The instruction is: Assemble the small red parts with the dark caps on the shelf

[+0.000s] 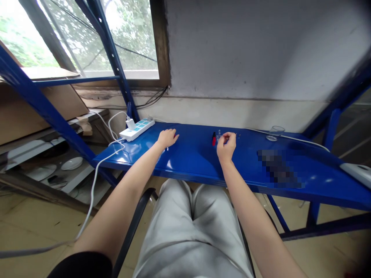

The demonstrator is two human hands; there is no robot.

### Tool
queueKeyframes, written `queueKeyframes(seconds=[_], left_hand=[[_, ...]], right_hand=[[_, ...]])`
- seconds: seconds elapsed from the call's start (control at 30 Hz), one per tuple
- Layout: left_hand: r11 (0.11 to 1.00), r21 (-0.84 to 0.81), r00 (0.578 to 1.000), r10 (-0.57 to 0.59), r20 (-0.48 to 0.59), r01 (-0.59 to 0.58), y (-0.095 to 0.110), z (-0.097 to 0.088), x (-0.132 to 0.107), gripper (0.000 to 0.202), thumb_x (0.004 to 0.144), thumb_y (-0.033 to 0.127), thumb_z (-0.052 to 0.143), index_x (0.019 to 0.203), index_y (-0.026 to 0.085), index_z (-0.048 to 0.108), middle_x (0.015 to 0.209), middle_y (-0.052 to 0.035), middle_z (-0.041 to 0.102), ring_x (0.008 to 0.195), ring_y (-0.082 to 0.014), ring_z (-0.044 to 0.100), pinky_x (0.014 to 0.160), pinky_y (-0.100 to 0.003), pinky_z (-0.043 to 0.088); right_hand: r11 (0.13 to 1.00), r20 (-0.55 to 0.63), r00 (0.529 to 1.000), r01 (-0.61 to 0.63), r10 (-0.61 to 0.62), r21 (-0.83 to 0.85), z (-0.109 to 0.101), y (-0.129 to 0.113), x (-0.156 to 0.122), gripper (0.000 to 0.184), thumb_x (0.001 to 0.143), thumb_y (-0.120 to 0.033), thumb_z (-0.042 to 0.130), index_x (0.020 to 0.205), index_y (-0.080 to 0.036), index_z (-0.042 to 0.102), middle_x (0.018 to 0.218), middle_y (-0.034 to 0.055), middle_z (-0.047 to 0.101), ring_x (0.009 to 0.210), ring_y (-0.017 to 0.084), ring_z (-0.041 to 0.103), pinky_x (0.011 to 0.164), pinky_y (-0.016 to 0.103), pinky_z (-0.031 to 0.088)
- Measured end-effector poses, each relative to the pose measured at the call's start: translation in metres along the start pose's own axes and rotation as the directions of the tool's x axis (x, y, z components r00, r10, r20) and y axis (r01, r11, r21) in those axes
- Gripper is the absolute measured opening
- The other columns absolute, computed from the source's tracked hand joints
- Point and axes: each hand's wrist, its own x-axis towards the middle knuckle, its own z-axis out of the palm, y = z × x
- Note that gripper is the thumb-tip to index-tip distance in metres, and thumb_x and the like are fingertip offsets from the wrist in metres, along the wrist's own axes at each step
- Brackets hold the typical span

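My left hand rests palm down on the blue tabletop, fingers stretched forward and thumb apart. A speck of red shows by its fingers, and a tiny pale item lies beside the wrist. Further right, my right hand is closed in a pinch just above the table; whatever is between the fingertips is too small to name. Just left of it is a small red bottle-like thing with a black top. Several tiny clear pieces lie around those fingertips, partly hidden by the hand.
A white power strip with a plugged-in charger sits at the left end, its cable hanging over the edge. A clear glass stands back right. A blurred-out dark object lies at front right. Blue metal posts frame both sides.
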Motion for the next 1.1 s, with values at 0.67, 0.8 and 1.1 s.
queueKeyframes(seconds=[0.67,0.8,1.1], left_hand=[[-0.07,-0.994,0.882,-0.459,0.109,0.087,0.082,0.019,-0.007,0.03,0.091,0.034,0.032,0.071,0.016,0.045,0.048,0.0038,0.047,0.035,-0.0051,0.033,0.04,-0.019,0.025],[-0.086,-0.994,0.919,-0.385,0.091,0.062,0.088,0.024,-0.016,0.03,0.09,0.036,0.035,0.071,0.016,0.047,0.047,0.0043,0.047,0.035,-0.0041,0.035,0.039,-0.018,0.026],[-0.09,-0.989,0.972,-0.192,0.133,0.118,0.093,0.016,-0.026,0.031,0.088,0.04,0.04,0.072,0.015,0.05,0.047,0.0042,0.047,0.035,-0.0033,0.037,0.038,-0.016,0.028]], right_hand=[[0.978,0.4,0.896,0.209,-0.193,0.004,0.011,-0.008,-0.011,0.015,0.084,-0.025,0.039,0.093,-0.019,0.048,0.081,0.0062,0.055,0.07,0.016,0.052,0.066,0.029,0.04],[0.98,0.552,0.82,0.199,-0.154,-0.021,0.013,-0.013,-0.011,0.021,0.088,-0.033,0.038,0.096,-0.019,0.051,0.084,0.007,0.059,0.071,0.017,0.054,0.065,0.029,0.039],[0.965,0.696,0.703,0.257,-0.146,-0.056,0.018,-0.015,-0.015,0.032,0.092,-0.04,0.028,0.078,-0.021,0.05,0.073,0.004,0.056,0.063,0.016,0.051,0.056,0.026,0.032]])
